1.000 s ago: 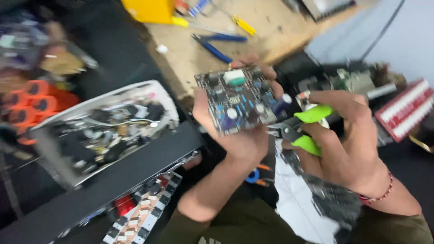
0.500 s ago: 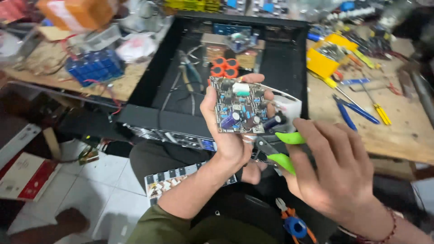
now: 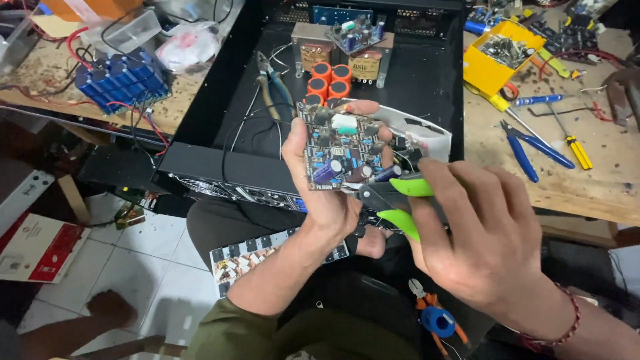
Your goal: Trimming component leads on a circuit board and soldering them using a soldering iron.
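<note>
Head view, looking down over a cluttered wooden surface (image 3: pixel 587 193) and an open black chassis (image 3: pixel 427 87). The left hand (image 3: pixel 320 193) holds a small circuit board (image 3: pixel 343 150) upright above the front edge of the chassis, thumb on the board's left edge and fingers (image 3: pixel 360 107) curled over its top and far side. The board carries blue and dark cylindrical capacitors and one pale rectangular part. The right hand (image 3: pixel 480 240) grips green-handled cutters (image 3: pixel 400 200), fingers closed around the handles; the tool's dark head lies just below the board's lower edge, and whether it touches cannot be told. Inside the chassis stand four orange capacitors (image 3: pixel 330 80), with long-nose pliers (image 3: pixel 273 87) lying to their left. On the surface at right: a yellow open box (image 3: pixel 480 70) of small parts, blue-handled pliers (image 3: pixel 527 147) and a yellow-handled screwdriver (image 3: pixel 577 150). At upper left, a block of blue cells (image 3: pixel 120 80) with red and black leads. At lower left, on the tiled floor, a flat red-and-white carton (image 3: pixel 40 247). A strip-shaped board (image 3: pixel 260 257) rests on the person's lap.
</note>
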